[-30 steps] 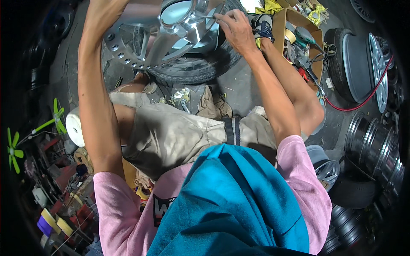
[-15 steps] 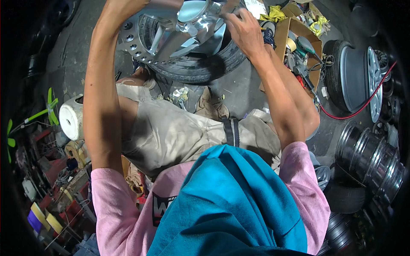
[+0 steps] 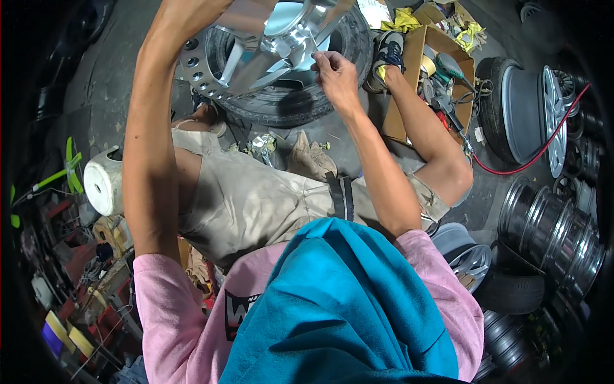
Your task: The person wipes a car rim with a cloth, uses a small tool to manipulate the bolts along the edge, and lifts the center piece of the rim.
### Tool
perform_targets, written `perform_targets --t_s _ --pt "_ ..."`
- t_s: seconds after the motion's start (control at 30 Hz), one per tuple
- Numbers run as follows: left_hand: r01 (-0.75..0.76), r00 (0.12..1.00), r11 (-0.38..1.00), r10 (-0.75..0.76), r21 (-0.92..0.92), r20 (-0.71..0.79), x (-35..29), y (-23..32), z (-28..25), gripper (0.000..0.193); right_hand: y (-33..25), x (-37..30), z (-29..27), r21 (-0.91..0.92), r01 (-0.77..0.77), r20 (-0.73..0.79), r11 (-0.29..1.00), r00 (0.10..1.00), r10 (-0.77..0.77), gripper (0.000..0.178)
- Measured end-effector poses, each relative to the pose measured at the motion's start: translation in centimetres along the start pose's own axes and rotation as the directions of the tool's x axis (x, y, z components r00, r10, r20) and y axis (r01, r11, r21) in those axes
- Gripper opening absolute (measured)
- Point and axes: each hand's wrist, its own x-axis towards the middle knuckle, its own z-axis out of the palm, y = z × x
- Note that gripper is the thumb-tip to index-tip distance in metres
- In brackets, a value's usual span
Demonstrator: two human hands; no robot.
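A shiny spoked alloy wheel [image 3: 288, 41], with a ring of holes on its left side, rests over a black tyre [image 3: 275, 112] on the floor between my legs. My left hand [image 3: 195, 6] reaches the wheel's upper left part; its fingers are cut off by the picture's top edge. Just below the wheel's hub, my right hand [image 3: 338, 78] is closed in a pinch, fingertips next to a spoke. Whatever it pinches is too small to make out.
A cardboard box [image 3: 400, 96] of power tools and cables stands beyond my right leg. Farther right are a wheel with a tyre [image 3: 524, 115], a red hose [image 3: 521, 171] and stacked chrome rims [image 3: 550, 237]. A white drum [image 3: 103, 182] and cluttered gear lie left.
My right hand has moved left and down from the wheel's right side to below its hub, its fingers now pinched together. My left arm has barely shifted.
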Motion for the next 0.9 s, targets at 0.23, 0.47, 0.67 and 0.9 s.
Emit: perform_targets --t_s 0.23,0.47,0.67,0.9 --pt "-0.012 1.000 1.000 0.012 0.024 0.014 -0.1 0.1 -0.4 0.024 -1.9 -0.8 2.4 0.205 -0.022 0.064 0.979 0.998 0.009 0.033" --pt "-0.028 0.999 0.997 0.026 -0.065 -0.036 -0.1 0.1 0.3 0.027 -1.5 -1.4 0.8 0.219 0.007 -0.020 0.976 1.000 -0.003 0.034" --pt "-0.016 1.000 1.000 0.016 -0.019 0.015 -0.6 1.4 0.3 0.027 -2.2 -1.7 0.4 0.162 0.049 -0.028 0.986 0.999 -0.045 0.037" --pt "0.011 1.000 1.000 -0.011 -0.008 0.022 -0.6 2.3 0.4 0.026 -3.0 -0.8 1.5 0.339 0.026 0.000 0.940 1.000 -0.027 0.034"
